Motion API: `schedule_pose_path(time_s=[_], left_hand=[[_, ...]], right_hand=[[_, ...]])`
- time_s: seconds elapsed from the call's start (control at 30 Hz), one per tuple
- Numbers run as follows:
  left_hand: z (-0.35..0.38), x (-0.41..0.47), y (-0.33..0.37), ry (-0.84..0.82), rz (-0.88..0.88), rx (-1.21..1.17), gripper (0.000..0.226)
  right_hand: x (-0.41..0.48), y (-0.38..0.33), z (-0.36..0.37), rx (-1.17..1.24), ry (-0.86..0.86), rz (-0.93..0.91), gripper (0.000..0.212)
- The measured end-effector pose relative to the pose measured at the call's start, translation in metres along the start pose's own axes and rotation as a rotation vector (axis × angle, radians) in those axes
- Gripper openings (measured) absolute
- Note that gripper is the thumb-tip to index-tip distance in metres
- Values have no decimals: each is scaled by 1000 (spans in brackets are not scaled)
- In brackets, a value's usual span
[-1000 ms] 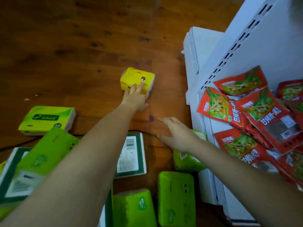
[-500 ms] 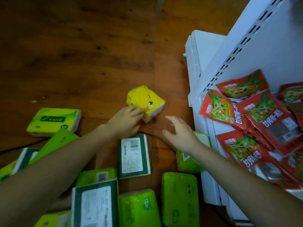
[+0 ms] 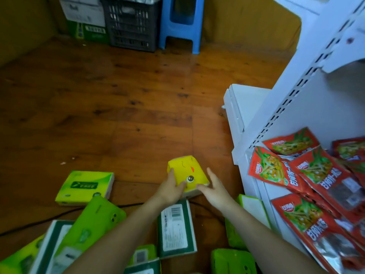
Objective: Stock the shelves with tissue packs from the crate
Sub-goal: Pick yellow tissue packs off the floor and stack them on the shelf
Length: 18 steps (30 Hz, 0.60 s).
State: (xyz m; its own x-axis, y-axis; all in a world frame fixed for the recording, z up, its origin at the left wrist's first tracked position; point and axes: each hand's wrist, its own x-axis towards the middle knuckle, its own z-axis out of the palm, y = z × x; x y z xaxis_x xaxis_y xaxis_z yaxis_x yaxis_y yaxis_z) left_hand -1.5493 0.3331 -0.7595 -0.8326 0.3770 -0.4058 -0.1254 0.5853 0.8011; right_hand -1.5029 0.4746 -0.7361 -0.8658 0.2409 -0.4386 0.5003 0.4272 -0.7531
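Left of the shelving (image 3: pixel 308 123), a yellow tissue pack (image 3: pixel 187 172) was gripped by the left hand (image 3: pixel 170 189) and touched by the spread right hand (image 3: pixel 216 189).

A: What shows of the person's arms?

B: Bare parts only. The left forearm (image 3: pixel 126 230), at 7 o'clock in the view, and the right forearm (image 3: pixel 262 230), at 5 o'clock, are uncovered right to the lower edge.

A: And the hands?

B: The left hand (image 3: pixel 170 189) and right hand (image 3: pixel 216 189) are bare too, with slim fingers. The nails are too blurred to judge.
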Motion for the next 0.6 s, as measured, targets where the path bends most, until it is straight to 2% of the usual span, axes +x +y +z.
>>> schedule_pose_path(time_s=[0.1,0.23,0.3,0.47,0.53,0.6], left_hand=[[9,-2,-4,-14,-15,-125,77],[9,-5,-6,62,18,-461,82],[6,-6,-3,82,12,-582,78],[-10,-18,15,260,-29,-794,60],[-27,-29,25,290,-13,-791,50],[-48,-48,37,255,42,-748,38]], right_hand=[[5,1,7,205,-23,78,75],[8,4,17,391,14,114,51],[6,1,17,492,12,163,52],[-10,-20,5,586,6,115,25],[-20,-27,2,532,46,11,35],[-31,-35,-4,422,127,-115,59]])
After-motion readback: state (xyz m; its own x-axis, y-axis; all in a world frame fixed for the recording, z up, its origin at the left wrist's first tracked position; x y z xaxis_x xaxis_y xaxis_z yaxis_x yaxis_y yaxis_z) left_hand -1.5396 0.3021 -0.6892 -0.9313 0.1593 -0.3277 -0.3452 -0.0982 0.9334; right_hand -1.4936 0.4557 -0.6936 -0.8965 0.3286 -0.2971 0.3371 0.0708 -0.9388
